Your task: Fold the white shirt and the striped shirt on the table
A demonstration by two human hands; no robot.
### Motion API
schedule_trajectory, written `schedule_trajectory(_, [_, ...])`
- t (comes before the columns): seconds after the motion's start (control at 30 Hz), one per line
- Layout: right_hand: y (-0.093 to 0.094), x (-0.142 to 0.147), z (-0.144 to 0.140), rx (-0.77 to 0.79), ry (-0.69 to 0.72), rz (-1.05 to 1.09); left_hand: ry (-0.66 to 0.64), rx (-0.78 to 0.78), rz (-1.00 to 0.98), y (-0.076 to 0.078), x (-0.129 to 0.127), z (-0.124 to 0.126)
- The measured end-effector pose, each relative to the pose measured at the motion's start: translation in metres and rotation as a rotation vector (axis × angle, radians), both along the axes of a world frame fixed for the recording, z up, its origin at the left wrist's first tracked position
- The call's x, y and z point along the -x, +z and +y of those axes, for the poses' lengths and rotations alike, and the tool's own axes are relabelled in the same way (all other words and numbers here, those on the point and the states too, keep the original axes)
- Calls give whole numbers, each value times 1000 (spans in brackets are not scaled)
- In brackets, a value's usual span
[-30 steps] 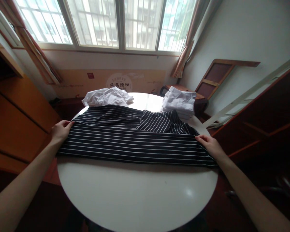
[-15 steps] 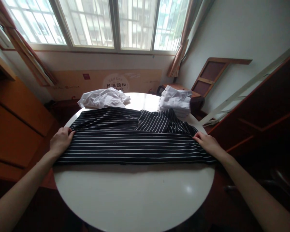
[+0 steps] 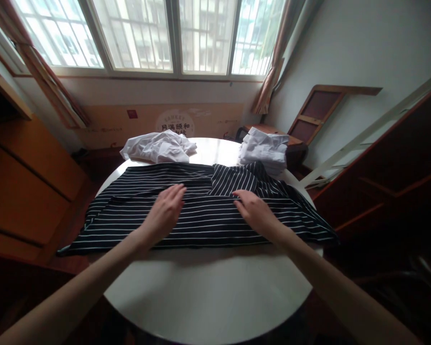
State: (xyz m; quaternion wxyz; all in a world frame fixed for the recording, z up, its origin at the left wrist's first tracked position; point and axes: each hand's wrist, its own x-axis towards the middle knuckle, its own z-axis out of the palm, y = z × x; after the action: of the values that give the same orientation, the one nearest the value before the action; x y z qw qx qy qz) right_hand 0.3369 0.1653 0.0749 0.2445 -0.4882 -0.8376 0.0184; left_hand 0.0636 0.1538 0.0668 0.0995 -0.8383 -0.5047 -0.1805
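A black garment with thin white stripes [image 3: 201, 220] lies spread across a round white table [image 3: 208, 287], its long near edge running side to side. Its exact kind is unclear. On top, a folded-over flap [image 3: 230, 179] shows slanting stripes. My left hand [image 3: 167, 206] is over the middle of the cloth, left of centre, fingers stretched forward and holding nothing. To the right of centre, just at the flap's near edge, is my right hand [image 3: 253, 208], its thumb apart from the fingers and nothing in it. Whether either hand touches the fabric is hard to tell.
At the table's far side lie a crumpled white cloth [image 3: 161, 146] on the left and a stack of folded white cloths [image 3: 264, 148] on the right. Beyond are a wooden chair [image 3: 316, 112], a printed cardboard panel [image 3: 129, 127] and a window. An orange cabinet [image 3: 28, 182] stands left.
Both hands have let go of the garment's left and right ends and moved inward over its middle. The cloth's ends now spread farther out, overhanging the table's sides.
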Motion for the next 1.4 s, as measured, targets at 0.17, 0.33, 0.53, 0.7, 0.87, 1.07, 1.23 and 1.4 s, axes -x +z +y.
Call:
schedule_trajectory(0.17, [-28, 50, -3, 25, 125, -40, -165, 168, -11, -28, -75, -5])
schedule_trajectory(0.33, [-51, 36, 3, -8, 160, -116, -176, 261, -51, -48, -61, 6])
schedule_trajectory(0.53, [-47, 5, -2, 25, 163, -114, -27, 288, -2, -47, 3, 10])
schedule_trajectory(0.7, [-52, -44, -2, 58, 73, -151, 217, 300, 43, -48, 84, 8])
schedule_trajectory(0.87, [-60, -105, -4, 81, -81, -210, 453, 311, 42, -51, 148, 4])
schedule_trajectory(1.07, [-67, -151, -9, 52, -289, -224, 479, 263, 45, -54, 166, 4])
schedule_trajectory(1.23, [-68, -151, -11, 51, -306, -226, 506, 292, 54, -56, 165, 5])
schedule_trajectory(1.4, [-67, -148, -12, 57, -323, -215, 554, 354, 69, -52, 160, 6])
